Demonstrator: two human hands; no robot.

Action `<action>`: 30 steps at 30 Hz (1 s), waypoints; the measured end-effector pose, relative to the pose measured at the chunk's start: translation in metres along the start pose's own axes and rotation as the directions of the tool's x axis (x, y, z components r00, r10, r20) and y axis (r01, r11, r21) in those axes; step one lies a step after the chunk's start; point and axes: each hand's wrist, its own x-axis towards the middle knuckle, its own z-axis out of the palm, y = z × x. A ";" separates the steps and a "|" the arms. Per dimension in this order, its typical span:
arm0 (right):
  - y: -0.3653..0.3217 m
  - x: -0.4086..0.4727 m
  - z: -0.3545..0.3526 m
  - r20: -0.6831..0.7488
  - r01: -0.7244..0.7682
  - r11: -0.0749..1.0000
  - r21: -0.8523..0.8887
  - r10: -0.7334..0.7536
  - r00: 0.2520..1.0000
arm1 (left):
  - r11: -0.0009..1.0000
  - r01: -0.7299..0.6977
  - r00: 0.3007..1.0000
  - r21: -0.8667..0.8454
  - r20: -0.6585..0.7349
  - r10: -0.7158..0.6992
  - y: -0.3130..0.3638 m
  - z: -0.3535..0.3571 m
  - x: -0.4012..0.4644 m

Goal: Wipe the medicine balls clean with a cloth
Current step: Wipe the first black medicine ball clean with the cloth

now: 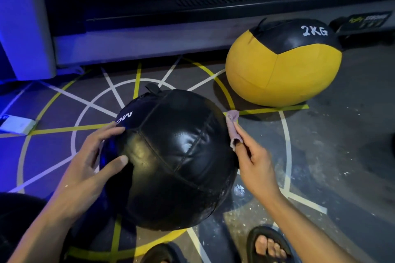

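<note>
Two sandalled feet (268,245) stand at the near edge of a gym floor (342,156) marked with white and yellow lines, where a person bends over a black medicine ball (171,156) resting on the painted circle just in front of them. The left hand (89,160) lies spread on the ball's left side, fingers straight and thumb pressed flat against the leather, steadying it without curling round anything. The right hand (254,162) is at the ball's right flank and pinches a small pinkish cloth (234,128) between thumb and fingers; the cloth stands up from the fingertips and touches the ball's upper right curve. White lettering shows partly on the ball's top left panel, and a short black tab sticks out at its far side. Pale specks dot the floor to the right of the ball. Farther back and to the right, well apart from the black ball, sits a yellow and black medicine ball (282,64) marked "2KG" on its dark cap. Behind both runs the long dark base of a gym machine (192,13), lit blue on the left.
</note>
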 end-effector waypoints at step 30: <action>-0.095 0.023 0.054 0.562 0.765 0.618 -0.179 -0.574 0.595 | 0.920 -0.172 0.972 0.352 -0.091 0.216 0.016 0.051 -0.020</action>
